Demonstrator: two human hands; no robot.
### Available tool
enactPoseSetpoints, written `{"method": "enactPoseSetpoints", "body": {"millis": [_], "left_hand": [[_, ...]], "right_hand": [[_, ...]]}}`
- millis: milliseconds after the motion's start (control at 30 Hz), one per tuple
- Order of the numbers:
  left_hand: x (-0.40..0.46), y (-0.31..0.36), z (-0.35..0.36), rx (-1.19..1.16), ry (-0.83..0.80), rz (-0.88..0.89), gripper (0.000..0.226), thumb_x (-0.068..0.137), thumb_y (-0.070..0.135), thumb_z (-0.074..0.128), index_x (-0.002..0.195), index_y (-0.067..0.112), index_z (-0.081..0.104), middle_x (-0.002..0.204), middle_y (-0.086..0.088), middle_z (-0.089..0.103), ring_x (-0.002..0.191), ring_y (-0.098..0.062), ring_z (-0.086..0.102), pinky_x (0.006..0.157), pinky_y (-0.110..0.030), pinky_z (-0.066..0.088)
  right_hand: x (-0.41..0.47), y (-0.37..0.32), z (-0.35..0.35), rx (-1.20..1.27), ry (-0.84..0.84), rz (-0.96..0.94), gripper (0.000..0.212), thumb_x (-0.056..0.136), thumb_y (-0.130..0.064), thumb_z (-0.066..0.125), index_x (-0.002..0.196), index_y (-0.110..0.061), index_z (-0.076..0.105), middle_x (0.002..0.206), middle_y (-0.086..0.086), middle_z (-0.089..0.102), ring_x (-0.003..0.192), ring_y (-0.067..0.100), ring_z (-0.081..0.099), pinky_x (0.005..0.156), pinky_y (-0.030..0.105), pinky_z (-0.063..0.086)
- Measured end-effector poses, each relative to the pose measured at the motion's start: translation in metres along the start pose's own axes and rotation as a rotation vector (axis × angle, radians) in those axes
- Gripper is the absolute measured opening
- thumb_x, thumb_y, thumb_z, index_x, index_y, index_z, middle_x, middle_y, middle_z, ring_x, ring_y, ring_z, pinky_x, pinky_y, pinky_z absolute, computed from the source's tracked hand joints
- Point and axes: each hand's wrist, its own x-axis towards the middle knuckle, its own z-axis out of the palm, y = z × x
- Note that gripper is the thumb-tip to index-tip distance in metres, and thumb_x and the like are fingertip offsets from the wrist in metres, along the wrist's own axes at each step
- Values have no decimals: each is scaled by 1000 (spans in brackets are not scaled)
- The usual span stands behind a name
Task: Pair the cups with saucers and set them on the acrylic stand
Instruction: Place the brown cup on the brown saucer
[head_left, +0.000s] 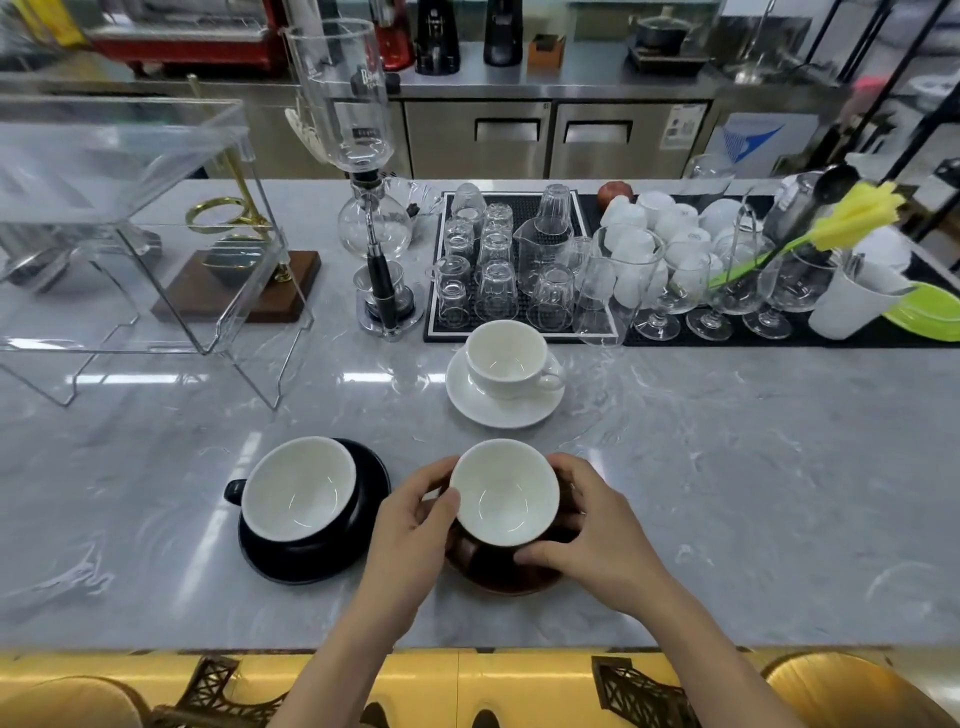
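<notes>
Your left hand (410, 525) and right hand (587, 525) each have a curled grip on the brown cup (504, 493), which sits on its saucer (514, 579). If you lift by the cup only, the saucer stays on the bench (727, 467); it may slide off on the way to the stand (130, 208) at upper left.

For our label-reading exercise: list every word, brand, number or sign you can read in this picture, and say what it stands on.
Nothing reads clearly enough to quote.
Siphon coffee maker upper glass chamber: dark printed logo, blurred, unreadable.
Label on the steel cabinet: small print and a code square, too small to read.
Blue and white sign to its right: a graphic, no legible words.
Black grinders on the back counter: markings blurred.
</notes>
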Motion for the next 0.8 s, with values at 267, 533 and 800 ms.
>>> {"method": "enactPoseSetpoints", "body": {"millis": [267, 533, 800], "left_hand": [[0, -10, 2, 28, 2, 33, 34, 101, 15, 56, 116, 43, 70, 115, 14, 74, 109, -12, 69, 91, -40, 58], [1, -10, 5, -6, 13, 14, 34, 100, 14, 58, 111, 43, 72, 112, 15, 75, 105, -7, 70, 92, -38, 57], [2, -10, 0, -8, 11, 2, 32, 101, 16, 57, 114, 42, 71, 113, 17, 75, 108, -5, 69, 96, -40, 57]], "right_hand": [[-1, 1, -1, -11, -22, 5, 88, 47, -40, 92, 119, -57, 44, 118, -37, 56, 111, -10, 57, 88, 21, 55], [0, 2, -5, -19, -40, 5, 89, 47, -40, 92, 121, -56, 45, 118, -37, 55, 112, -2, 60, 92, 28, 57], [-3, -2, -1, -50, -50, -35, 90, 54, -40, 89, 124, -63, 39, 124, -36, 54, 118, -10, 53, 94, 21, 51]]}}
